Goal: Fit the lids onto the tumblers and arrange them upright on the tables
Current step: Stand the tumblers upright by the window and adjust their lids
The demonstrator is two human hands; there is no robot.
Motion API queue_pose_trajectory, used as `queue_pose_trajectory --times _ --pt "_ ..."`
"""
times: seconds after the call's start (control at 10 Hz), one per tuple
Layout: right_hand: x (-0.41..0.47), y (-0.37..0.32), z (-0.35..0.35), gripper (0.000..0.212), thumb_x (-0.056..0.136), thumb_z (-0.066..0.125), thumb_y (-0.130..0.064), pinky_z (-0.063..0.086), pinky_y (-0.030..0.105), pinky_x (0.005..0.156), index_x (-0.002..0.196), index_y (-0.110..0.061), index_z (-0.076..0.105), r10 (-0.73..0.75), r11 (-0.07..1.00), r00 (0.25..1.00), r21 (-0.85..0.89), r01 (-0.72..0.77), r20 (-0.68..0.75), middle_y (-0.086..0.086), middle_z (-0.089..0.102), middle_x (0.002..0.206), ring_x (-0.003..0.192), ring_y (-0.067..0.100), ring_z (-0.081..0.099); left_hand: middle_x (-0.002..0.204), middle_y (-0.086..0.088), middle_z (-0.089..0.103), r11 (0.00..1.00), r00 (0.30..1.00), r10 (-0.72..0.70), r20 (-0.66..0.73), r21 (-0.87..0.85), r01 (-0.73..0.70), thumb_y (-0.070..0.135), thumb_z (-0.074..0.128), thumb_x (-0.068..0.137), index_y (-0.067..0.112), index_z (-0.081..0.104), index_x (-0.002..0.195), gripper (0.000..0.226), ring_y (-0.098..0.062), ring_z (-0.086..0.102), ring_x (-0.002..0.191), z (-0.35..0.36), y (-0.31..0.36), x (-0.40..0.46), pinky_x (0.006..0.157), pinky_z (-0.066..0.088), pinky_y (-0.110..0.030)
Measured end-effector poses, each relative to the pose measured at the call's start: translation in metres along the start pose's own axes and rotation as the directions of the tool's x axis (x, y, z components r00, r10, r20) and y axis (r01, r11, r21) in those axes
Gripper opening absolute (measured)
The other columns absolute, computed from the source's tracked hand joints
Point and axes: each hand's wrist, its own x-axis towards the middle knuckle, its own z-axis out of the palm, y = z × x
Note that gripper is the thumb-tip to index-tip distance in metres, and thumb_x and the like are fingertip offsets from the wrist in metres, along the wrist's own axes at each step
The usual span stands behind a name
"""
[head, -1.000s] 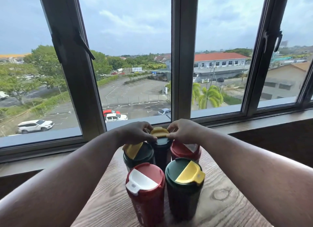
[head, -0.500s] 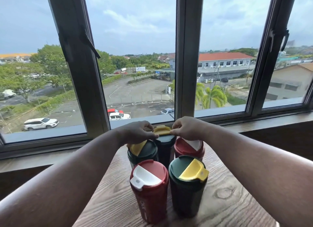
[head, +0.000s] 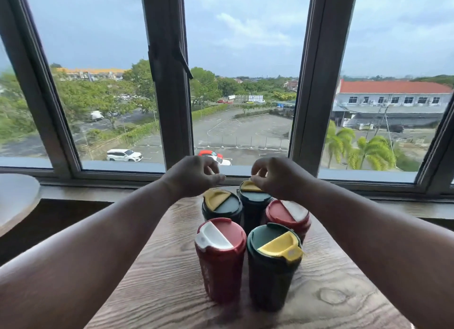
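At the far left a pale round table edge is showing beside the wooden table that is carrying all five tumblers, clustered upright and touching or nearly so. The left hand is hovering just above the far-left green tumbler, fingers loosely curled and holding nothing. Below it, the near red tumbler is standing with its white-flapped lid seated. Moving right, the far middle green tumbler is sitting closest to the window, and the right hand is resting on its yellow flap, fingertips apparently pinching or pressing it, though the exact hold is partly hidden. The near green tumbler and the far-right red tumbler are both wearing their lids.

These look like rigid plastic cups, probably light and empty, so likely to tip or skid on the smooth wood. Gripping the ribbed body below the lid seems safest; the hinged flap is probably too flexible to lift by.
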Motion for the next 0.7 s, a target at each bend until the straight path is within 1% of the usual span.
queue_pose_trajectory --times 0.1,0.2,0.3,0.4,0.5,0.6,0.7 --pt "-0.006 -0.017 -0.008 0.031 0.093 0.063 -0.037 0.036 0.024 0.067 0.121 -0.024 0.063 -0.06 0.998 0.996 -0.015 0.061 0.073 -0.004 0.063 0.105 0.082 0.01 0.052 0.086 0.009 0.071 1.0 0.999 0.013 -0.038 0.025 -0.012 0.045 0.069 0.087 0.025 0.07 0.096 0.022 -0.006 0.064 0.076 -0.005 0.001 -0.02 0.063 0.046 -0.02" --pt "-0.015 -0.021 -0.019 0.045 0.098 0.06 -0.033 0.031 0.021 0.076 0.14 -0.017 0.051 -0.056 0.998 0.982 -0.029 0.062 0.178 0.005 0.057 0.124 0.1 0.018 0.051 0.1 0.008 0.068 1.0 0.996 -0.009 0.084 0.017 0.007 0.047 0.069 0.087 0.027 0.067 0.11 0.031 -0.003 0.063 0.086 0.002 0.004 -0.035 0.076 0.052 -0.023" --pt "-0.02 -0.017 -0.019 0.05 0.1 0.058 -0.03 0.031 0.02 0.082 0.146 -0.016 0.044 -0.065 0.998 0.971 0.032 0.06 0.231 0.009 0.053 0.143 0.127 0.025 0.053 0.119 0.009 0.063 0.999 0.982 -0.028 0.185 -0.014 0.031 0.049 0.074 0.082 0.032 0.06 0.128 0.051 -0.007 0.061 0.101 0.01 0.013 -0.047 0.083 0.045 -0.021" --pt "-0.022 -0.011 -0.013 0.057 0.097 0.063 -0.03 0.037 0.023 0.09 0.148 -0.018 0.042 -0.056 0.995 0.951 0.094 0.029 0.305 0.008 0.052 0.145 0.13 0.025 0.053 0.131 0.01 0.056 0.991 0.971 -0.093 0.219 -0.076 0.112 0.049 0.081 0.075 0.032 0.053 0.137 0.07 -0.01 0.055 0.115 0.02 0.021 -0.052 0.088 0.04 -0.02" --pt "-0.016 -0.003 -0.007 0.069 0.089 0.073 -0.034 0.042 0.029 0.102 0.149 -0.021 0.041 -0.067 0.983 0.938 0.186 0.003 0.339 0.006 0.052 0.146 0.129 0.024 0.055 0.131 0.008 0.056 0.964 0.968 -0.165 0.187 -0.174 0.198 0.043 0.087 0.069 0.033 0.053 0.136 0.075 -0.009 0.054 0.114 0.026 0.027 -0.051 0.089 0.04 -0.021" --pt "-0.007 0.006 -0.004 0.082 0.078 0.083 -0.038 0.045 0.031 0.101 0.148 -0.026 0.041 -0.065 0.981 0.939 0.194 -0.002 0.338 0.003 0.053 0.143 0.121 0.023 0.058 0.129 0.007 0.053 0.958 0.963 -0.22 0.157 -0.151 0.244 0.039 0.089 0.068 0.03 0.054 0.135 0.077 -0.01 0.05 0.115 0.03 0.032 -0.049 0.09 0.037 -0.022" --pt "-0.002 0.007 -0.004 0.094 0.068 0.09 -0.036 0.05 0.036 0.103 0.148 -0.029 0.042 -0.073 0.985 0.941 0.173 0.016 0.331 0.003 0.054 0.141 0.108 0.019 0.057 0.126 0.005 0.056 0.961 0.964 -0.247 0.1 -0.104 0.257 0.037 0.089 0.065 0.031 0.057 0.129 0.072 -0.012 0.054 0.11 0.035 0.034 -0.045 0.085 0.041 -0.022"
